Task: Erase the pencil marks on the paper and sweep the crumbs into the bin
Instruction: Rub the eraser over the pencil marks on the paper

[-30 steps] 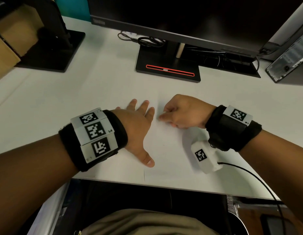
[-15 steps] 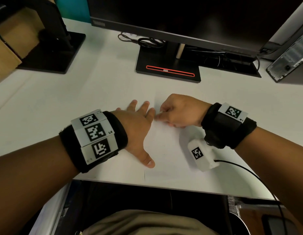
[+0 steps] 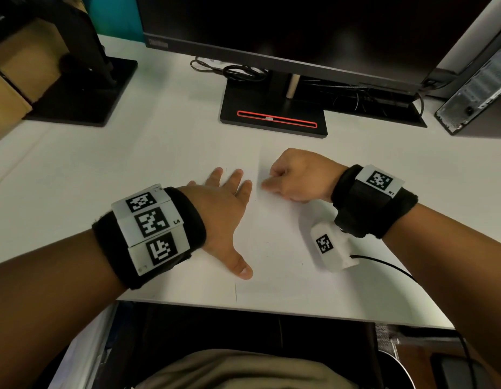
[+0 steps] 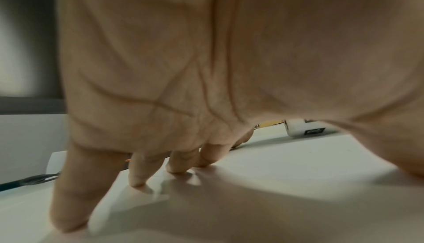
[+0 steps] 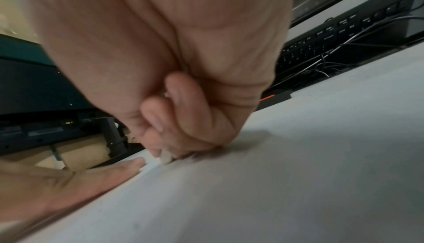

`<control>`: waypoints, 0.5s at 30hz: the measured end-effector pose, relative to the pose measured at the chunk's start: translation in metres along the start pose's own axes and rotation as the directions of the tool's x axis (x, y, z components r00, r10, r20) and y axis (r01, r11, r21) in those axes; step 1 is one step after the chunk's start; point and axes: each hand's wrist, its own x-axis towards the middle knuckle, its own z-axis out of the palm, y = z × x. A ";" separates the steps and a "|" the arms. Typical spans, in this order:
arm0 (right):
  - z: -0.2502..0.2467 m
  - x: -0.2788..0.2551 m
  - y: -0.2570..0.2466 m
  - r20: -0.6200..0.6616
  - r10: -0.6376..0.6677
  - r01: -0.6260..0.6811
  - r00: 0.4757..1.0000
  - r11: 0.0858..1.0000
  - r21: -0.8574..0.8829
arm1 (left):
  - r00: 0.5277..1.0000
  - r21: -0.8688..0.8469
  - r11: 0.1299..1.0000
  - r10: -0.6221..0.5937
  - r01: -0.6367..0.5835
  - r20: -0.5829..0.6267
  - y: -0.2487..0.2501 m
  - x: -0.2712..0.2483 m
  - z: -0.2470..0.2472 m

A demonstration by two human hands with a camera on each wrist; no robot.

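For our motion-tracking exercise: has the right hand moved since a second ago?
Yes: the right hand, pinching the eraser, shifted slightly toward the monitor stand.

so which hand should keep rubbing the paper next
Right. The right hand pinches the white eraser with its tip on the paper. The left hand lies flat, fingers spread, pinning the sheet beside it.

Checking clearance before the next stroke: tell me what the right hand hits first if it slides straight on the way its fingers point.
Most likely the left hand: the right hand points at its fingers across a narrow gap.
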 end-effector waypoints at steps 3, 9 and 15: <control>-0.003 -0.003 0.007 0.036 0.033 -0.035 0.999 0.998 0.045 | 1.000 0.001 1.000 0.000 0.000 0.000 -0.001 0.000 0.000; 0.000 -0.007 0.009 0.014 -0.009 0.010 1.000 0.999 -0.038 | 1.000 0.005 1.000 -0.001 0.001 0.009 0.000 0.000 0.000; -0.005 -0.007 0.015 -0.041 0.045 -0.045 0.998 0.999 -0.005 | 1.000 0.000 1.000 -0.005 0.005 0.026 0.000 0.000 -0.001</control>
